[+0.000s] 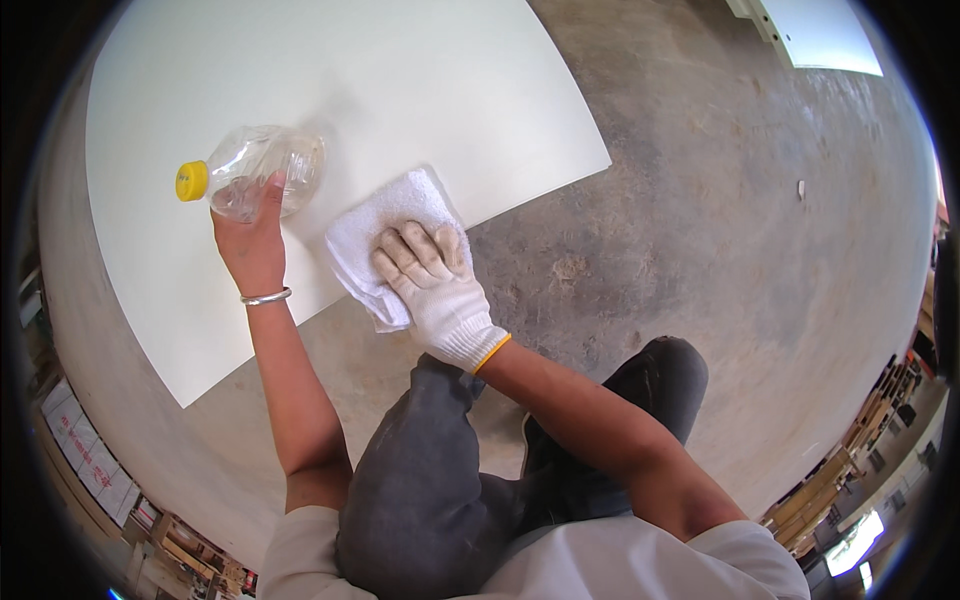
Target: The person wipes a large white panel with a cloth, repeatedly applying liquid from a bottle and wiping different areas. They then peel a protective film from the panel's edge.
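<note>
A large white board (300,70) lies flat on the concrete floor in front of me. My left hand (250,240), bare with a silver bangle on the wrist, grips a clear plastic bottle (265,168) with a yellow cap (191,181), held on its side over the board. My right hand (432,285) wears a white knit glove with a yellow cuff edge. It presses flat on a folded white cloth (375,235) that rests on the board's near edge.
I crouch on the bare concrete floor (720,250), my knees in dark grey trousers below the hands. Another white panel (820,35) lies at the upper right. Stacked wooden pieces (830,480) line the right rim, boxes (90,460) the lower left.
</note>
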Demonstrator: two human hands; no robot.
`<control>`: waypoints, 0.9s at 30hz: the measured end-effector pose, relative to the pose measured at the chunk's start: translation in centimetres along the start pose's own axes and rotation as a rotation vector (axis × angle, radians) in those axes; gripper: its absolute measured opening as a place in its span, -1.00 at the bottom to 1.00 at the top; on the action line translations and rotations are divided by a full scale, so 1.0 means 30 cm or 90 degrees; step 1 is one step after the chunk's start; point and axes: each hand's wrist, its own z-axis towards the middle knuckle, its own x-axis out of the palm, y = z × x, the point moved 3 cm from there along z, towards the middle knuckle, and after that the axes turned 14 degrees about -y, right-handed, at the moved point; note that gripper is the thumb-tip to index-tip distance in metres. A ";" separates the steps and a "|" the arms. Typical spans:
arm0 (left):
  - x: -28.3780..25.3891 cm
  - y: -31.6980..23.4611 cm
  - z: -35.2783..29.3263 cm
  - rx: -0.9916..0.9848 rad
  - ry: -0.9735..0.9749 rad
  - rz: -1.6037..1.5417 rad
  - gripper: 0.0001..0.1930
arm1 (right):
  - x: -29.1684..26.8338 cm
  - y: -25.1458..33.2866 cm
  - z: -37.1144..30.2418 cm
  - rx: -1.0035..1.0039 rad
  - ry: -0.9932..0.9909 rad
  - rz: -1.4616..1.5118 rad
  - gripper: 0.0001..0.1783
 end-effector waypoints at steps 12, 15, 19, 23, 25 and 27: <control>0.002 0.010 -0.006 -0.012 0.001 -0.002 -0.38 | -0.404 -0.471 0.019 0.114 -0.102 -0.306 -0.49; 0.003 0.007 -0.007 -0.025 0.002 -0.022 -0.35 | -0.373 -0.415 0.017 0.104 -0.024 -0.344 -0.48; 0.005 0.011 -0.007 -0.051 0.020 -0.049 -0.30 | -0.385 -0.407 0.012 0.075 -0.056 -0.322 -0.52; 0.006 0.011 -0.009 -0.016 -0.008 -0.078 -0.45 | -0.389 -0.519 0.250 -0.051 -0.139 -0.336 -0.57; 0.008 0.012 -0.008 -0.020 -0.006 -0.067 -0.45 | -0.352 -0.584 0.466 -0.094 -0.185 -0.271 -0.57; 0.009 0.008 -0.007 -0.014 0.000 -0.067 -0.44 | -0.311 -0.642 0.654 -0.070 -0.214 -0.218 -0.55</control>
